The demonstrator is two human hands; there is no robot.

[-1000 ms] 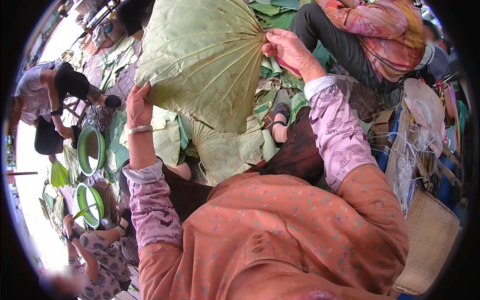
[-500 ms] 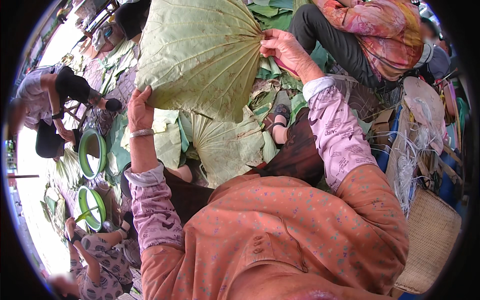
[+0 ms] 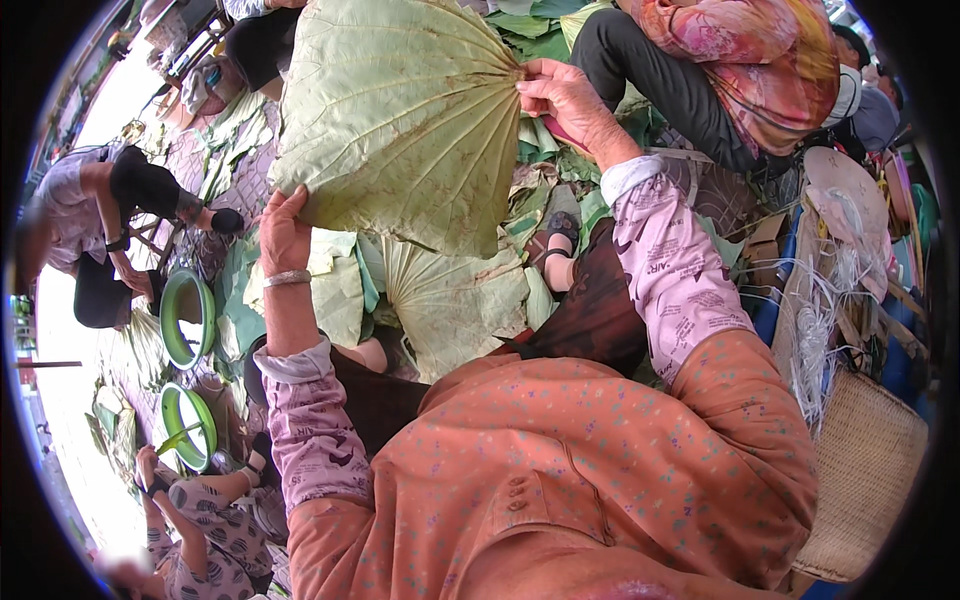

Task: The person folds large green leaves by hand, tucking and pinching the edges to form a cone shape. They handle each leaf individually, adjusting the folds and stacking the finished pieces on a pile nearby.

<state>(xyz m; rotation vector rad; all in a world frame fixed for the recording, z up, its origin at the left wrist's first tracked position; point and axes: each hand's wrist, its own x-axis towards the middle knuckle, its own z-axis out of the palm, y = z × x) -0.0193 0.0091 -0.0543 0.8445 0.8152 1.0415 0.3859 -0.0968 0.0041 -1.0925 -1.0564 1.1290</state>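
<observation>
A large dried lotus leaf (image 3: 400, 130), pale green and fanned out with ribs running to one point, is held up in front of me. My left hand (image 3: 285, 230) pinches its lower left edge between thumb and fingers. At the right, my right hand (image 3: 570, 98) grips the point where the ribs meet. Something dark red (image 3: 565, 135) shows under my right palm; its kind I cannot make out. Below the held leaf, another lotus leaf (image 3: 455, 305) lies spread near my lap, and paler leaves (image 3: 335, 290) are beside it.
A person in a bright patterned shirt (image 3: 750, 70) sits close at the far right. Two green basins (image 3: 208, 320) stand on the left near other seated people. White strings (image 3: 808, 340), cardboard (image 3: 765, 240) and a woven basket (image 3: 865, 470) are at the right. Leaves litter the paving.
The lower edge of the held leaf and my left hand have shifted slightly down. My right hand keeps its grip at almost the same place.
</observation>
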